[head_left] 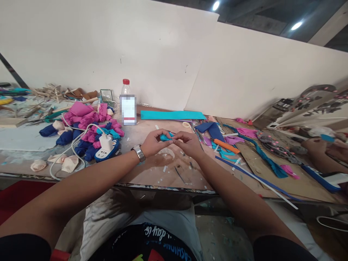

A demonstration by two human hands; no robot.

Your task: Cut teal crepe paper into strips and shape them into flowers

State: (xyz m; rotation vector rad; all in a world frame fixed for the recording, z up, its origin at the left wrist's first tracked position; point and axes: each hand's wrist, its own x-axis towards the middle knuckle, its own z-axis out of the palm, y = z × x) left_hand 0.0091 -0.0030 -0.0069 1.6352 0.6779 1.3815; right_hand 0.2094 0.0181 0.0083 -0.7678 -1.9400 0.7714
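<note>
— Two hands on one scrap: the left hand (155, 143) and the right hand (187, 142) meet over the middle of the workbench (152, 170), fingertips pinched shut on a small teal piece (165, 137) held between them, just above the wood.

— What could spoil it?

— My guess is a slip. The piece is tiny and mostly hidden by the fingers, so a loose pinch could let it unroll or drop among the white slivers (164, 168) lying at 6 o'clock from the hands. Pulling the two hands apart too hard could tear it; it looks like thin paper or cloth, though I cannot tell which.

— Anything crowding them?

— At 9 o'clock, a white charger (106, 142) sits in a blue power strip (104, 154), its cable (69, 152) looping towards the bench edge; a left elbow swinging out could catch that. Behind it lies a heap of pink rolled pieces (87, 116) and dark blue ones (65, 137).

— And ahead?

— At 11 o'clock stands a clear bottle (127, 105) with a red cap, upright, well apart from the hands. At 12 o'clock a long teal sheet (172, 115) lies flat near the wall. At 3 o'clock an orange tool (226, 146) rests on teal offcuts, near the right wrist and easily nudged.

— Someone else there?

— Another person's hands (319, 146) work at far 3 o'clock, well clear.
</note>
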